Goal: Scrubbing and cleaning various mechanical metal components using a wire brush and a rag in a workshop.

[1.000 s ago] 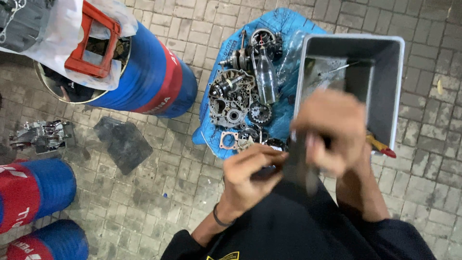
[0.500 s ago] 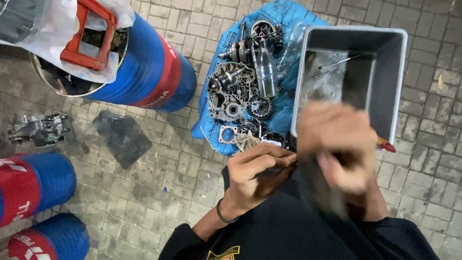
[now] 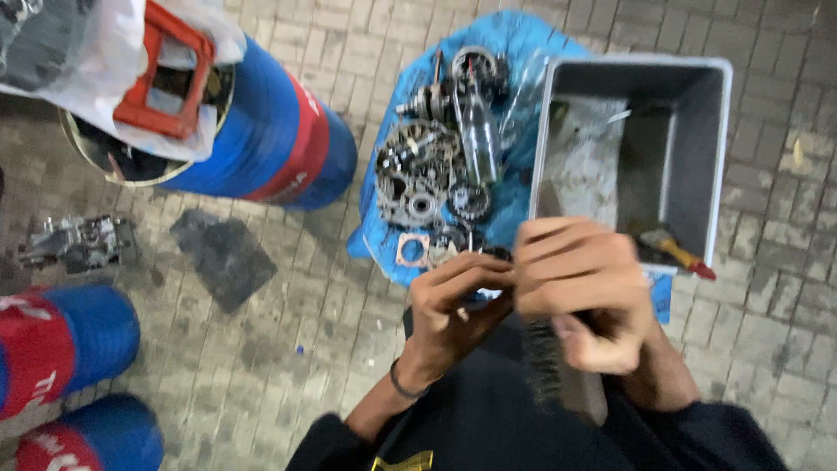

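My left hand (image 3: 453,305) is curled around a small dark part that its fingers mostly hide. My right hand (image 3: 580,292) sits right beside it, fingers closed on a dark brush-like tool (image 3: 545,358) whose bristled end hangs blurred below the hand. Both hands hover above my dark-clothed lap, just in front of a blue sheet (image 3: 514,44) on the paving. The sheet carries several metal gears and engine parts (image 3: 423,170).
A grey plastic bin (image 3: 719,157) stands right of the sheet, with a red-handled screwdriver (image 3: 676,253) at its near corner. A blue-and-red drum (image 3: 279,139) holds a red frame (image 3: 161,74). On the brick paving lie a dark rag (image 3: 222,257) and an engine part (image 3: 78,244); two more drums (image 3: 61,344) are at lower left.
My right hand has shifted slightly with the brush-like tool against the part in my left hand, and the tool's end now shows below the hand. Both hands stay together.
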